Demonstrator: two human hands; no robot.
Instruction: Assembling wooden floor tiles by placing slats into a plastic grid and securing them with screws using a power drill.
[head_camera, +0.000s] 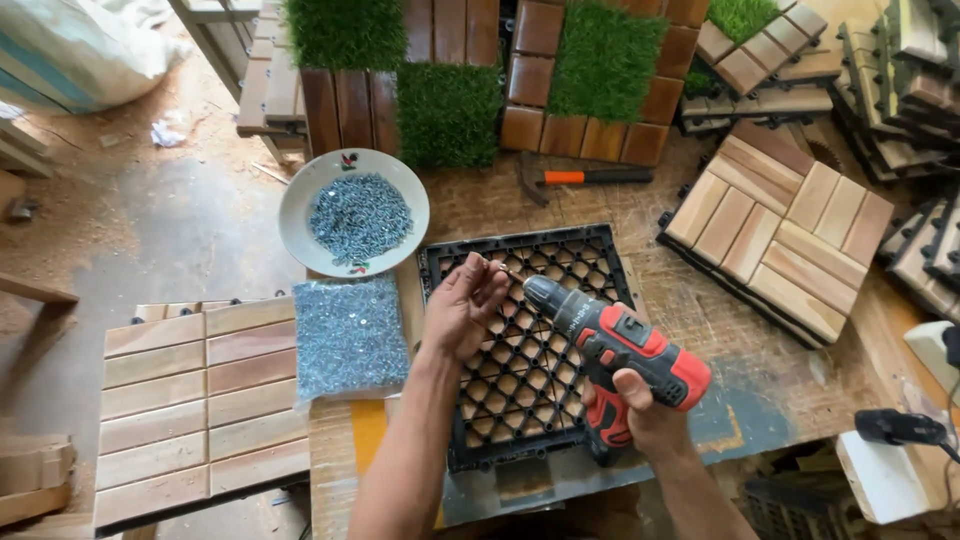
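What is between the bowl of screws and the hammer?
In the head view, a square of green fake grass sits up between the bowl of screws and the hammer; just below it there is only bare, dusty bench.

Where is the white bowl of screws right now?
In the head view, the round white bowl of silver screws sits upper left of the black plastic grid tile, just above the clear bag of screws.
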